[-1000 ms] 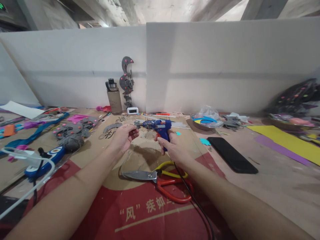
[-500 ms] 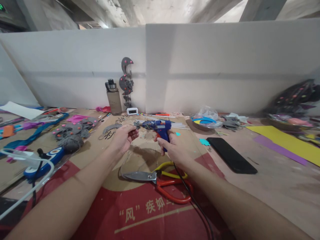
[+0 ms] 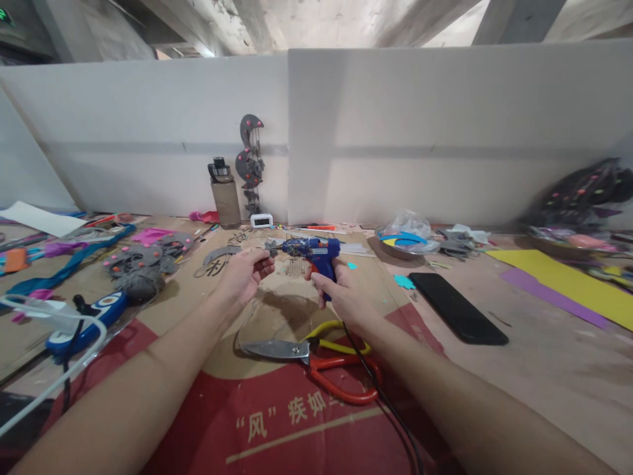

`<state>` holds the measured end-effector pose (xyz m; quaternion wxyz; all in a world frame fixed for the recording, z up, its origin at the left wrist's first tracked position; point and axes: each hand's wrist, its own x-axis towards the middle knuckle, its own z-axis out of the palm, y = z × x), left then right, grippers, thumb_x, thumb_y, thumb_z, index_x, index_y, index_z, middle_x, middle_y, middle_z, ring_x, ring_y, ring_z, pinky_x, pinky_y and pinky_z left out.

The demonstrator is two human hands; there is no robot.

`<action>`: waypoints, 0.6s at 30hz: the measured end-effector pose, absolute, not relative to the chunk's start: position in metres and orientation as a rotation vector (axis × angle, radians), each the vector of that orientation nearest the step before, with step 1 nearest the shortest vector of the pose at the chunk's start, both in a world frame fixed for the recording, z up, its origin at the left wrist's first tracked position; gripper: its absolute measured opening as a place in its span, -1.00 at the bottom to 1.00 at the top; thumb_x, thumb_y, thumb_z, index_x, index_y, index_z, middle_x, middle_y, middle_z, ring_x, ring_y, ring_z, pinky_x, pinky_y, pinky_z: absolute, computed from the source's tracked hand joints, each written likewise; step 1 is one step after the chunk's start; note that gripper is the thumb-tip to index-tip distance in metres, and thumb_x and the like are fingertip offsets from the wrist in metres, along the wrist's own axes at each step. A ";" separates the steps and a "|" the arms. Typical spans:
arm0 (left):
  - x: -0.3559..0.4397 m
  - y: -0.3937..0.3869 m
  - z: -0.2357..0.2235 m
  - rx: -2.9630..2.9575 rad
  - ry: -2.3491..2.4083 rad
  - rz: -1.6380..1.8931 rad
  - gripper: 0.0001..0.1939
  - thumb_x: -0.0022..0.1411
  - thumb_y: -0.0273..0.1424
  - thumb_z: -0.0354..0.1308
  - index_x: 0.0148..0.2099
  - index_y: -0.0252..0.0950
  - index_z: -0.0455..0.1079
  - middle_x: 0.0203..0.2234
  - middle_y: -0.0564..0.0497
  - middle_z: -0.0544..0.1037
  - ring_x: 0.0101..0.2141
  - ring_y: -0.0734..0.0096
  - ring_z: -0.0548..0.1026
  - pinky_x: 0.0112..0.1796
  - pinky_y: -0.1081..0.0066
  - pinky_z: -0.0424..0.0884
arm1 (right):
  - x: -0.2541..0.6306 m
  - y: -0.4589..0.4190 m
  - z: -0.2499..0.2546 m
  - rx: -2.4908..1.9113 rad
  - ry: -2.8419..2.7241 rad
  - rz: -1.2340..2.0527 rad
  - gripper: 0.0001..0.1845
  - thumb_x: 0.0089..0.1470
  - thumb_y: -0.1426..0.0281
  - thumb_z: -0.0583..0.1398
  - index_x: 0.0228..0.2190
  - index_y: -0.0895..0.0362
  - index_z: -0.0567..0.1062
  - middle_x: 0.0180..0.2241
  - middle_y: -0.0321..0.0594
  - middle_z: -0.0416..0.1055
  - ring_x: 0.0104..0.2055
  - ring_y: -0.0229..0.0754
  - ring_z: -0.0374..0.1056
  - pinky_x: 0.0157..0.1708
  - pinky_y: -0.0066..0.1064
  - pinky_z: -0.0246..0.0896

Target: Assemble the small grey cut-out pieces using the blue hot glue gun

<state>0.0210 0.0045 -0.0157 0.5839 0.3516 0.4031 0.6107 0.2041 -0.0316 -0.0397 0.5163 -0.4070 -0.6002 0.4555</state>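
Note:
My right hand (image 3: 339, 287) is wrapped round the handle of a blue glue gun (image 3: 321, 254), whose nozzle points left. A black cord runs down from it past my forearm. With pinched fingers, my left hand (image 3: 252, 272) holds a small grey piece (image 3: 271, 247) right at the nozzle tip; its exact shape is too small to make out. Below both hands, large scissors (image 3: 297, 349) with one yellow and one red handle lie on the cardboard (image 3: 237, 396). Grey cut-out pieces (image 3: 217, 260) rest just left of my left hand.
A water bottle (image 3: 226, 198) and a small white clock (image 3: 262, 221) stand by the back panel. To the right lie a black phone (image 3: 457, 308), yellow sheet (image 3: 568, 277) and a bowl (image 3: 408, 244). Grey yarn (image 3: 143, 284) and a white cable (image 3: 93, 349) are at left.
Almost nothing differs. The glue gun and my right hand have shifted very slightly to the right; my left hand keeps its pinch in the same place.

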 end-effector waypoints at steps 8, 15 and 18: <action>0.021 0.005 -0.017 0.851 0.942 1.421 -0.92 -0.11 -0.55 0.21 -0.53 -0.38 0.34 -0.62 0.01 0.45 -0.57 0.56 0.40 -0.46 0.52 0.40 | 0.204 -0.032 -0.038 -1.002 -1.447 1.093 -0.75 -0.03 0.27 0.13 -0.29 0.11 0.27 -0.48 -0.35 0.29 -0.67 -0.40 0.11 -0.72 -0.49 0.11; 0.021 0.005 -0.017 0.854 0.932 1.416 -0.93 -0.11 -0.56 0.21 -0.52 -0.38 0.35 -0.63 0.02 0.44 -0.57 0.55 0.40 -0.46 0.51 0.41 | 0.205 -0.029 -0.042 -0.984 -1.475 1.067 -0.77 -0.01 0.27 0.12 -0.29 0.10 0.27 -0.50 -0.37 0.29 -0.69 -0.40 0.12 -0.72 -0.49 0.13; 0.021 0.005 -0.015 0.847 0.926 1.430 -0.92 -0.12 -0.56 0.21 -0.53 -0.38 0.35 -0.64 0.02 0.43 -0.57 0.56 0.40 -0.47 0.53 0.40 | 0.206 -0.028 -0.043 -0.988 -1.482 1.069 -0.75 -0.01 0.26 0.12 -0.27 0.10 0.27 -0.51 -0.37 0.29 -0.69 -0.39 0.11 -0.73 -0.49 0.13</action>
